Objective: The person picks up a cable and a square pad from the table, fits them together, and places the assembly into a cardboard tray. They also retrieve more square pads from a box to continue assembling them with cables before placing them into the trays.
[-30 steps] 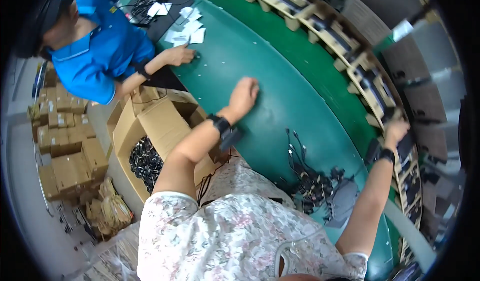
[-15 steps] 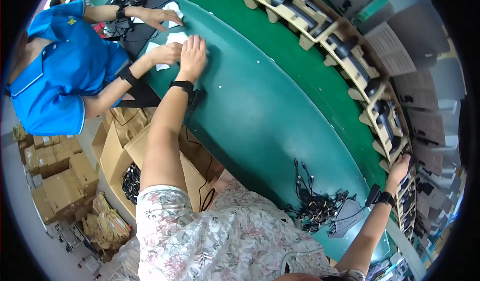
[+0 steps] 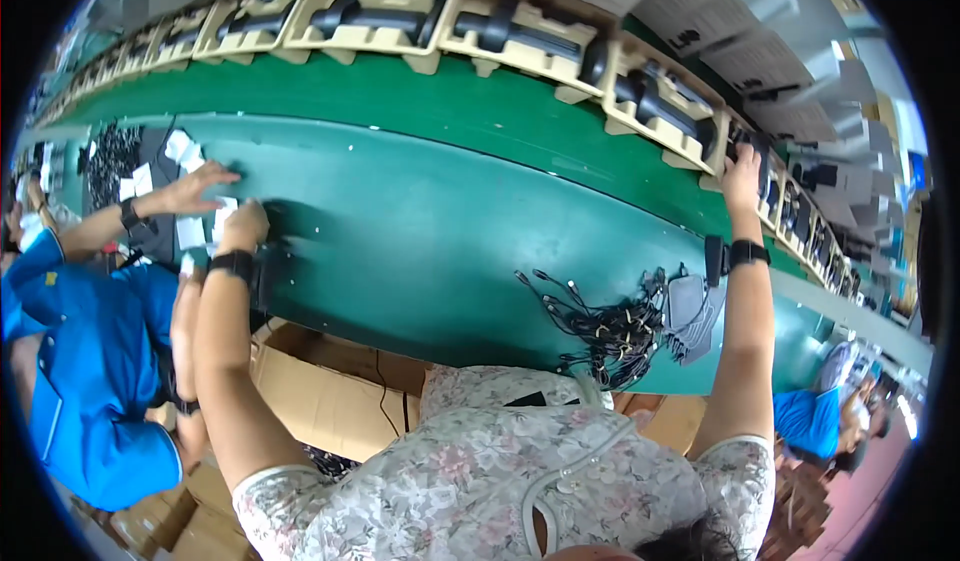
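Observation:
My left hand (image 3: pixel 246 225) is at the left of the green table (image 3: pixel 430 231), its fingers curled in beside a white paper slip (image 3: pixel 226 209); what is inside them is hidden. Close by is a co-worker's hand (image 3: pixel 200 188), fingers spread. My right hand (image 3: pixel 741 175) reaches out to the far right, its fingers closed around a black part (image 3: pixel 758 161) at a tan moulded tray. Between my arms and near me lie a heap of tied black cables (image 3: pixel 618 336) and a few flat dark grey pieces (image 3: pixel 692 306).
A row of tan trays (image 3: pixel 448 53) holding black handle-like parts runs along the far green strip (image 3: pixel 400 86). Grey-white printed boxes (image 3: pixel 770 51) stand behind it. A co-worker in blue (image 3: pixel 100 361) is at my left. An open cardboard box (image 3: pixel 320 386) sits below the table edge.
My view has swung to the right. My left hand has gone from flat, stretched fingers over the co-worker's hand to curled fingers. My right hand remains at the trays.

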Motion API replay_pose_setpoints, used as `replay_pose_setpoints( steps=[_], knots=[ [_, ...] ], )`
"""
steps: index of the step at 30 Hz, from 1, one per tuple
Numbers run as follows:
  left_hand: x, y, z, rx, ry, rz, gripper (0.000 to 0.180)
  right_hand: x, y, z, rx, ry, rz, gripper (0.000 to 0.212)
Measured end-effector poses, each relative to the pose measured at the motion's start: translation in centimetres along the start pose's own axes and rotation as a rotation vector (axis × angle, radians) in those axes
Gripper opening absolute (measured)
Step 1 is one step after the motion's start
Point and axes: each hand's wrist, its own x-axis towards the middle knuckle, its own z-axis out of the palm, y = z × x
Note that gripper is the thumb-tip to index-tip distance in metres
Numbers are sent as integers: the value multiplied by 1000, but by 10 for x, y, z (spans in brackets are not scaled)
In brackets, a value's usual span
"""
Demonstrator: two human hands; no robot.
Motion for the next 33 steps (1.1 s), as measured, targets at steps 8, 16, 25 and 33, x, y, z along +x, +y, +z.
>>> replay_pose_setpoints(
  steps=[8, 16, 25, 33],
  knots=[
    [-53, 69, 1, -19, 327, 11, 37, -60, -114, -56, 462, 217, -78, 17],
    [-145, 196, -28, -600, 379, 609, 18, -171, -205, -53, 1030, -337, -36, 25],
    [-253, 354, -29, -1400, 38, 966, 5, -180, -143, -98, 1435, -1158, 294, 32],
    [-287, 406, -83, -1704, 57, 1147, 13, -137, -88, -145, 982, -401, 238, 18]
  ],
)
